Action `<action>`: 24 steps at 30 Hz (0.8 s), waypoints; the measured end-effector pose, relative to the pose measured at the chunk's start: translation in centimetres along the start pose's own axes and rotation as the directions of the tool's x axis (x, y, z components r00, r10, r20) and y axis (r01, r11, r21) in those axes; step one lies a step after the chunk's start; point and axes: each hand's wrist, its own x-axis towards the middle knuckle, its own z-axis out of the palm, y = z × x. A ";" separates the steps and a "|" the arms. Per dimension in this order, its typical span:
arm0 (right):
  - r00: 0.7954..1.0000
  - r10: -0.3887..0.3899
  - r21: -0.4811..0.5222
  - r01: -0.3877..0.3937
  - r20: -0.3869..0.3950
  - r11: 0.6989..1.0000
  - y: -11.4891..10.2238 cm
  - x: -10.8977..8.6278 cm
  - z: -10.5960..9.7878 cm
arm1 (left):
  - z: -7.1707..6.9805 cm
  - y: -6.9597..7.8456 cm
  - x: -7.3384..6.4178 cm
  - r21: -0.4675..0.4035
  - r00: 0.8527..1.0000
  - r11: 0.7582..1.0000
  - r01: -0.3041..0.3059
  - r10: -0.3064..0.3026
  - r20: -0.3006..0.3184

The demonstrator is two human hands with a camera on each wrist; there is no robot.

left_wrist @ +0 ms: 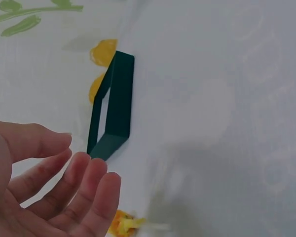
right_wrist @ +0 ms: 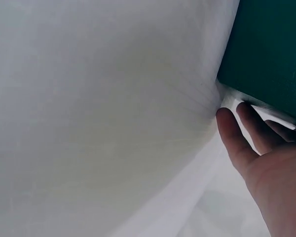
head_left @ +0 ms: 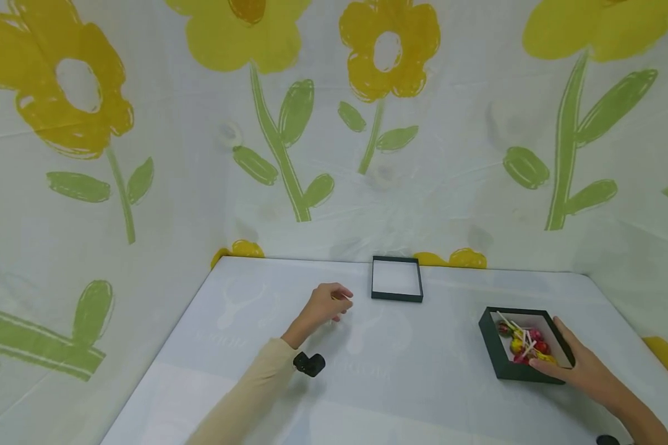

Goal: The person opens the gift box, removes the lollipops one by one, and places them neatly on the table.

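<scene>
At the right, my right hand (head_left: pixel 581 368) grips a dark green box (head_left: pixel 520 371), thumb over its near rim and fingers along its right wall. Several wrapped lollipops (head_left: pixel 526 346) with white sticks fill the box's white inside. In the right wrist view, the fingers (right_wrist: pixel 232 138) reach up beside the box (right_wrist: pixel 266 54). Over the table's middle hovers my left hand (head_left: pixel 328 303), fingers loosely curled, nothing visible in their grip. A yellow lollipop (left_wrist: pixel 123 224) shows past the little finger in the left wrist view, partly hidden by it.
A shallow dark green lid (head_left: pixel 397 296), white inside, lies at the table's far edge, right of my left hand. Behind the white table (head_left: pixel 423 383) hangs a pale cloth wall (head_left: pixel 451 154) printed with yellow flowers.
</scene>
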 end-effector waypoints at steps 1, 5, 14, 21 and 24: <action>1.000 -0.002 0.005 0.002 0.000 1.000 0.0 0.0 0.0 | 0.2 0.3 0.1 -0.003 1.000 1.000 -0.004 0.004 0.006; 1.000 -0.003 0.009 0.003 0.006 1.000 -0.1 -0.1 0.2 | 1.3 1.1 0.5 -0.031 0.999 0.999 -0.017 0.018 0.027; 0.999 0.045 -0.071 -0.046 -0.020 0.996 -0.7 -0.6 0.5 | 4.4 3.6 0.8 -0.079 0.995 0.997 -0.024 0.031 0.094; 0.996 0.035 -0.075 -0.041 -0.079 0.996 -1.1 -1.0 0.6 | 6.6 5.5 1.3 -0.096 0.984 0.993 -0.066 0.081 0.160; 0.996 0.030 -0.083 -0.037 -0.085 0.996 -1.2 -1.0 0.5 | 7.5 6.2 1.4 -0.102 0.979 0.991 -0.090 0.107 0.176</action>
